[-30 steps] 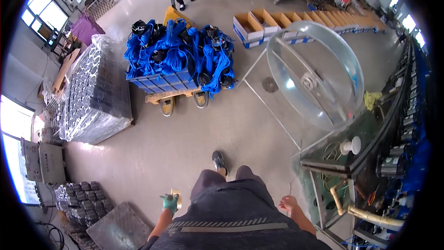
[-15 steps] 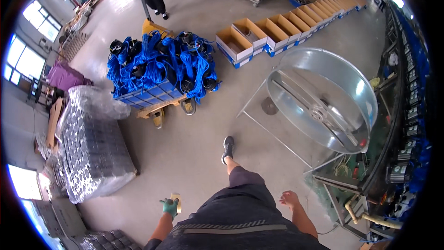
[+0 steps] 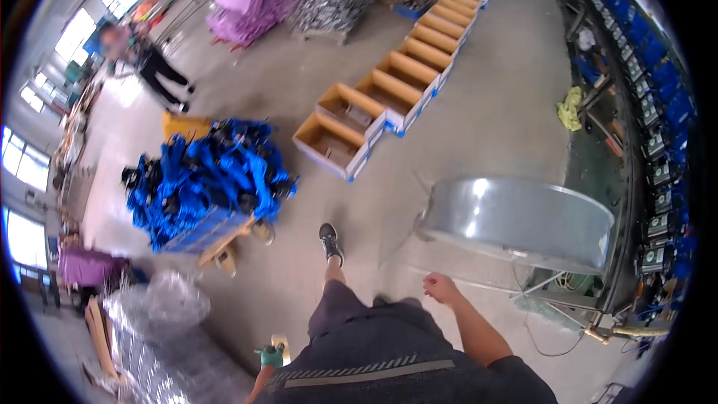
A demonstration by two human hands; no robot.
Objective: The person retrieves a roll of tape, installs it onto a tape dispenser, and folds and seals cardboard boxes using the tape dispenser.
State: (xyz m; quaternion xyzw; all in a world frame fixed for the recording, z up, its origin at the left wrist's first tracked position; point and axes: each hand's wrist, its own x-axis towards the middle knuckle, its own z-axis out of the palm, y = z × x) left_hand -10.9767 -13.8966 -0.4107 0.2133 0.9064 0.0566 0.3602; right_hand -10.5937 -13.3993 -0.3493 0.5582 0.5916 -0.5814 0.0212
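My left hand [image 3: 270, 357], in a green glove, is low at the left of my body. It is closed on a pale yellow roll of tape [image 3: 280, 344], held upright beside my dark top. Bare and empty as far as I can see, my right hand [image 3: 442, 289] is raised in front of my right side with its fingers curled in. Nearest to it is a large round metal fan housing [image 3: 516, 217], standing apart from the hand on the floor.
Ahead on the left, a pallet truck carries a blue crate [image 3: 209, 230] heaped with blue cable bundles [image 3: 217, 168]. A person [image 3: 149, 63] stands behind it. Open cardboard boxes [image 3: 359, 161] run away in a row. Plastic-wrapped goods [image 3: 172, 352] stand lower left; a production line [image 3: 636, 127] lines the right.
My view has turned and moved forward. The boxes and the metal housing appear closer, the housing now seen side-on. My right hand has risen forward; the tape stays in my left.
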